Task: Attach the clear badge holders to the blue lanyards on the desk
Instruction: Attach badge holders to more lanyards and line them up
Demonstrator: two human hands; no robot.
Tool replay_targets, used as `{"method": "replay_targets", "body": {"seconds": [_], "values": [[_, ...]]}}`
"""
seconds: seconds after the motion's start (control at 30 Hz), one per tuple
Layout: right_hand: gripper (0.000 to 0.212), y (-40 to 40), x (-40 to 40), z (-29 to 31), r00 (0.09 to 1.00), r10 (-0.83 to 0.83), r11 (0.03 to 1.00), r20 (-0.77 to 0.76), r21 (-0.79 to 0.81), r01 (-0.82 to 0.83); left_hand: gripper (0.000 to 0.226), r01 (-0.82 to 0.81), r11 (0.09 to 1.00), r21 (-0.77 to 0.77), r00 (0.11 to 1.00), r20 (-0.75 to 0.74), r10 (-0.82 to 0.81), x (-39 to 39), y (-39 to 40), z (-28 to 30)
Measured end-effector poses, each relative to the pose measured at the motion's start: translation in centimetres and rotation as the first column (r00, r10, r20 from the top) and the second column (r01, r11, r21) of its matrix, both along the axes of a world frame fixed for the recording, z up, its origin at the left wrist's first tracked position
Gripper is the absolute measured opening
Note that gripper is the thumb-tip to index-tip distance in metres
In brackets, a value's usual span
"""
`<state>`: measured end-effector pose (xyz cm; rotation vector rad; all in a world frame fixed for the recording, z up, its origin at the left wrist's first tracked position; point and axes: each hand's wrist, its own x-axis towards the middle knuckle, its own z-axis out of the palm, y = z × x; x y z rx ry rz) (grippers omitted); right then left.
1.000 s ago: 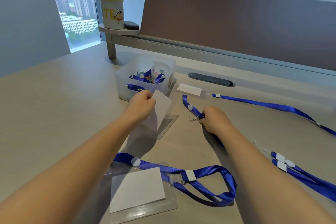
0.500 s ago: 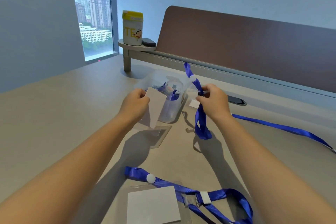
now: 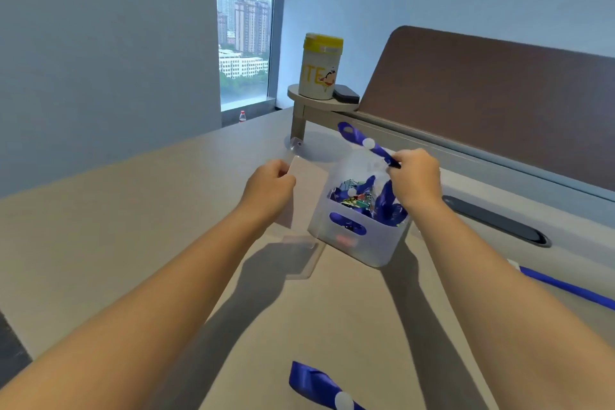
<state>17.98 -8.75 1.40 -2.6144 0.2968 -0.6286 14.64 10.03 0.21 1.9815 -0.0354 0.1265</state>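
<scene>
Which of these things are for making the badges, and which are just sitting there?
For the job:
left hand holding clear badge holder
right hand holding blue lanyard
spare holder

Just lying about:
yellow-lidded canister
plastic bin
water bottle

Three lanyards (image 3: 369, 143), two badge holders (image 3: 306, 183)

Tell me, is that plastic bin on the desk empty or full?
Partly full: the translucent bin holds blue lanyards and shiny clips, visible over its rim.

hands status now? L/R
Left hand: closed, pinching a clear badge holder with a white card, raised off the desk.
Right hand: closed, gripping the blue lanyard near its clip end.
</scene>
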Motion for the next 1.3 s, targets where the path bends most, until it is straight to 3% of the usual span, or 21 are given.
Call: {"method": "replay_targets", "body": {"seconds": [0.1,0.2,0.33,0.6,0.93,1.1,1.3], "values": [[0.031,0.1,0.2,-0.9,0.962,-0.028,0.922,-0.271,-0.379,-0.080,0.010,0.007,1.000,0.000,1.000,-0.005,-0.007,0.4,0.2,-0.3],[0.037,-0.1,-0.1,-1.1,0.910,-0.009,0.869,-0.413,-0.454,-0.197,0.013,0.015,1.000,0.024,1.000,0.005,-0.015,0.3,0.2,-0.5],[0.041,-0.9,-1.7,-0.8,0.896,0.004,0.834,-0.444,-0.494,-0.248,0.024,0.024,0.998,0.053,0.999,0.031,-0.026,-0.3,-0.4,-0.3],[0.041,-4.6,-9.8,-0.3,0.959,-0.010,0.955,-0.284,-0.287,-0.075,0.027,0.145,0.984,0.105,0.976,0.148,-0.160,-4.7,-4.2,0.4],[0.033,-13.7,-24.5,-3.2,0.894,-0.231,0.973,-0.385,-0.111,0.204,0.027,0.314,0.850,0.423,0.772,0.408,-0.488,-13.5,-14.8,-0.9],[0.033,-17.6,-29.9,-4.6,0.818,-0.322,0.943,-0.476,-0.086,0.321,0.032,0.350,0.750,0.561,0.664,0.416,-0.621,-16.3,-19.0,-2.6],[0.037,-19.0,-32.1,-6.7,0.770,-0.349,0.929,-0.534,-0.090,0.358,0.030,0.382,0.684,0.621,0.622,0.375,-0.687,-17.5,-21.6,-4.2]]}}
